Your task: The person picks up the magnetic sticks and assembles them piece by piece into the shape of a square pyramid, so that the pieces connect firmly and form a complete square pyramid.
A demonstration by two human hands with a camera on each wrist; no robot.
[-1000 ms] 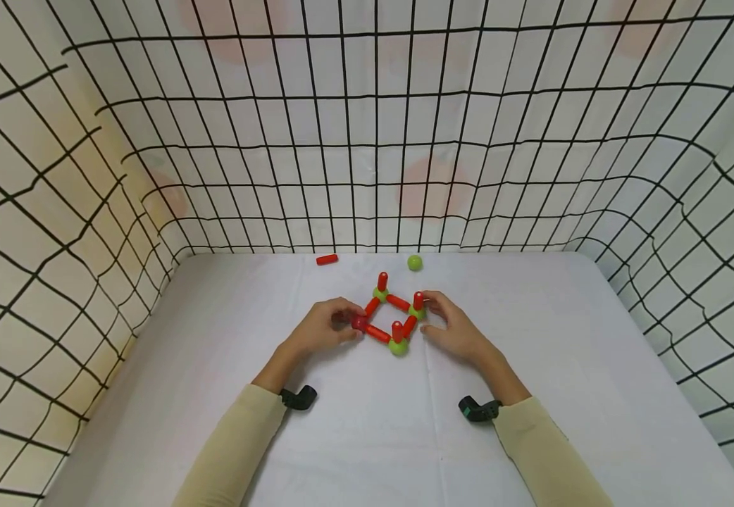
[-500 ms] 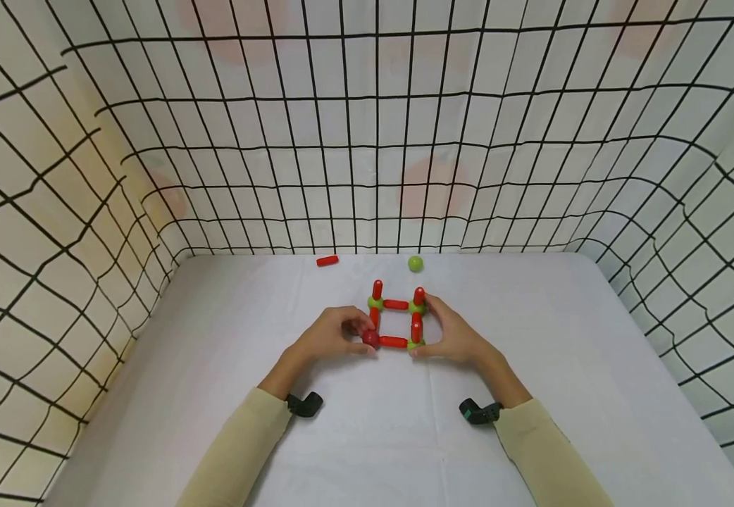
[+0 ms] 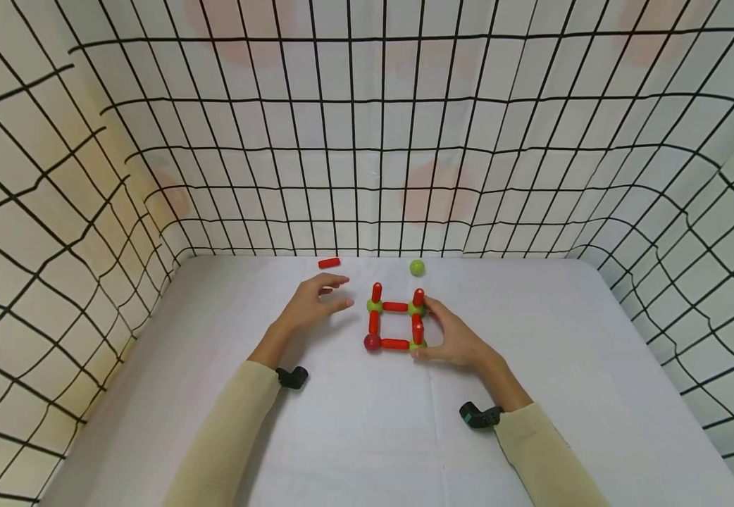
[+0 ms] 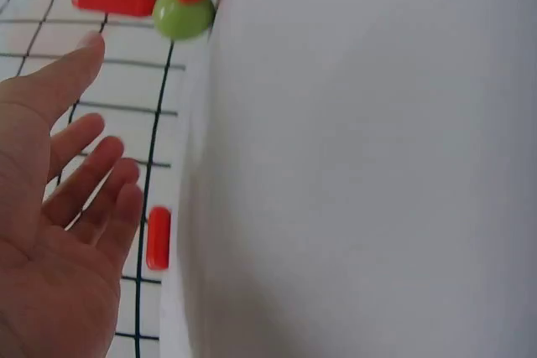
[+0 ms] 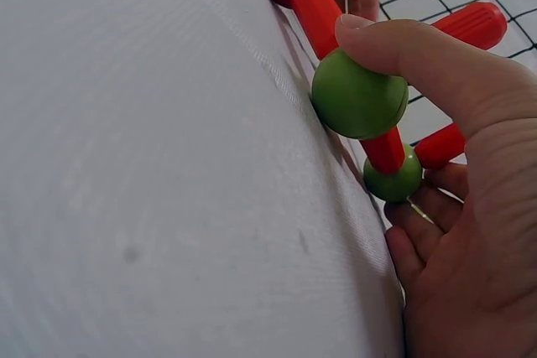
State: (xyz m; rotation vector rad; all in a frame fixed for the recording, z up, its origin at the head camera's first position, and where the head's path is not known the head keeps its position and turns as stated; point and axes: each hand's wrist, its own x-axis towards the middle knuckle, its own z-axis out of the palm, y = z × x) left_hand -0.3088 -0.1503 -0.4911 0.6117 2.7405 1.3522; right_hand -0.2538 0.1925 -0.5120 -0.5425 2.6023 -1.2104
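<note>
A square frame [image 3: 395, 325] of red rods and green balls lies flat on the white table [image 3: 367, 436], with a dark red ball [image 3: 372, 342] at its near left corner. Red rods stand upright on both far corners. My right hand [image 3: 432, 328] grips the frame's right side. Its thumb presses the near green ball [image 5: 359, 95], and its fingers curl by the far green ball [image 5: 393, 175]. My left hand [image 3: 337, 291] hovers left of the frame, its fingers [image 4: 84, 182] spread and holding nothing. A loose red rod [image 3: 328, 263] lies just beyond it and shows again [image 4: 157, 238] in the left wrist view.
A loose green ball [image 3: 417, 267] rests near the back wall, behind the frame. White cloth walls with a black grid [image 3: 367, 141] enclose the table on three sides. Small black cameras sit on both wrists.
The frame turned from a diamond to sit square. My left hand let go of the dark red ball and lifted away to the far left. The right hand kept its grip.
</note>
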